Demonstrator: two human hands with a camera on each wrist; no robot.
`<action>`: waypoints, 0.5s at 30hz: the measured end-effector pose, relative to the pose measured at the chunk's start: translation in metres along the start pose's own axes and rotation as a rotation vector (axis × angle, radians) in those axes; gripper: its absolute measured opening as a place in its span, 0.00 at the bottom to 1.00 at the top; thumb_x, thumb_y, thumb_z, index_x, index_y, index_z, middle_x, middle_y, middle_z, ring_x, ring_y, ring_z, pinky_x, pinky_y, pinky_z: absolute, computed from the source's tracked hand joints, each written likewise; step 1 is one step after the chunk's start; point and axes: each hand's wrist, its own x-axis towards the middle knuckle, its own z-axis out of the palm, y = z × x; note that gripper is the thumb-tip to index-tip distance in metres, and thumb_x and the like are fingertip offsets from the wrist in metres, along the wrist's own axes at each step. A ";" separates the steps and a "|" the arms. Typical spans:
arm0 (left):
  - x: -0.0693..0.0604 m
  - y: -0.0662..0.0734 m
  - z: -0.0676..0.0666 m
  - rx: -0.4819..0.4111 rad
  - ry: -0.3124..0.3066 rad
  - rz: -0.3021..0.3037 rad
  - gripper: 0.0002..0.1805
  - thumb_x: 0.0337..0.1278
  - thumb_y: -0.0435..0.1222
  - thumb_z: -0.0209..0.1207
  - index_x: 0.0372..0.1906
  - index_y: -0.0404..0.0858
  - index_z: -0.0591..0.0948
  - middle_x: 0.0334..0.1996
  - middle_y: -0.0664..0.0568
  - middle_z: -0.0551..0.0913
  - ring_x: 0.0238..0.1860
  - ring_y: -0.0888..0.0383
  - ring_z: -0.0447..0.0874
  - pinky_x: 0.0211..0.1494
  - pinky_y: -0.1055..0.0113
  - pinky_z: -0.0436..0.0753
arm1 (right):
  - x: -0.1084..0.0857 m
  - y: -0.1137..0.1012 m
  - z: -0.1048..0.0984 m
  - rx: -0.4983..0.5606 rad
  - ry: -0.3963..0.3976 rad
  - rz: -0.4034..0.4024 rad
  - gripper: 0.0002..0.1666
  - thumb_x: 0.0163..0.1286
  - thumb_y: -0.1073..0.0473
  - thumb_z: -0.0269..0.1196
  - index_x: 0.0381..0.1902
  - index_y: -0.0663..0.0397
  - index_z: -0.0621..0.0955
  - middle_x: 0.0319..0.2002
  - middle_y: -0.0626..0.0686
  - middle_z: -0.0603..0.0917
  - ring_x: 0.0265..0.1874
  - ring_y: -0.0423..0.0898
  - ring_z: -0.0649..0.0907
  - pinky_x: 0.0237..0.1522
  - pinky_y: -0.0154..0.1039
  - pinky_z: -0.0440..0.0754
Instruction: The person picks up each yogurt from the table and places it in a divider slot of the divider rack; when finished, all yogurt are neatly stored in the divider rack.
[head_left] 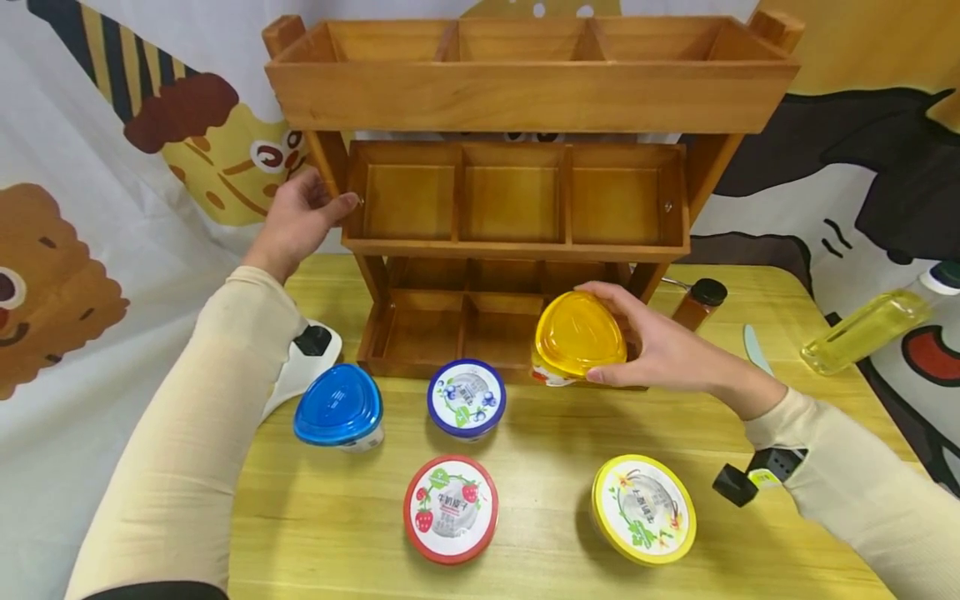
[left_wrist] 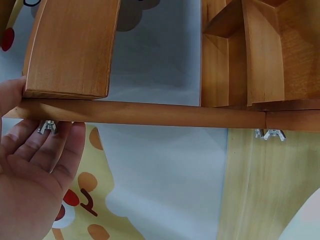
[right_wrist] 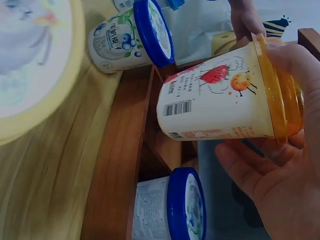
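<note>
Sitting closest on the tabletop are a red-lidded strawberry tub and a yellow-lidded tub with flowers on its label, so both look like not-yet-done ones. A bit farther back, just in front of the wooden rack, there's a blueberry tub and, over to its left, a cup with a blue lid, kinda rounded-triangle shaped. So that's four out front with no hand on any of them.

Next one back is the one in progress: the right hand has its thumb and fingers curled round the lid of an amber-lidded cup, holding it up by the front edge of the bottom tier. Doesn't look set down yet. The right wrist view also shows a blue-lidded tub standing in the bottom tier, probably the right-hand compartment, so call that one done.

Farther up, the left hand is closed around the rack's left upright, thumb on one side, fingers on the other, no tub in it. Nothing shows in the two upper tiers, so honestly it looks like early days: one in, one in hand, four to go.
</note>
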 end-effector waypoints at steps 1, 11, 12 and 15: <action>0.000 0.000 0.000 0.005 0.001 0.002 0.17 0.66 0.53 0.58 0.37 0.46 0.67 0.31 0.55 0.66 0.34 0.58 0.66 0.36 0.64 0.67 | 0.003 0.000 -0.001 -0.009 0.004 0.003 0.55 0.60 0.60 0.72 0.76 0.45 0.53 0.62 0.51 0.73 0.54 0.45 0.79 0.54 0.36 0.80; -0.001 0.000 0.000 0.007 -0.002 0.000 0.18 0.66 0.54 0.57 0.39 0.46 0.67 0.33 0.54 0.65 0.35 0.57 0.65 0.36 0.64 0.66 | 0.031 0.009 0.005 -0.014 0.009 0.075 0.55 0.60 0.53 0.73 0.76 0.44 0.53 0.63 0.51 0.72 0.59 0.50 0.76 0.61 0.55 0.75; -0.002 0.001 0.000 0.007 -0.003 0.001 0.18 0.66 0.54 0.57 0.39 0.45 0.67 0.33 0.54 0.65 0.35 0.57 0.65 0.36 0.63 0.66 | 0.033 0.009 0.005 -0.010 0.010 0.078 0.55 0.60 0.53 0.73 0.76 0.44 0.53 0.63 0.52 0.72 0.59 0.50 0.76 0.61 0.55 0.75; -0.001 0.001 -0.001 0.007 -0.004 0.007 0.18 0.66 0.54 0.57 0.38 0.45 0.67 0.33 0.54 0.66 0.35 0.57 0.66 0.36 0.63 0.66 | 0.041 0.012 0.006 -0.019 0.009 0.091 0.55 0.60 0.52 0.72 0.76 0.46 0.52 0.63 0.53 0.72 0.59 0.51 0.76 0.60 0.54 0.76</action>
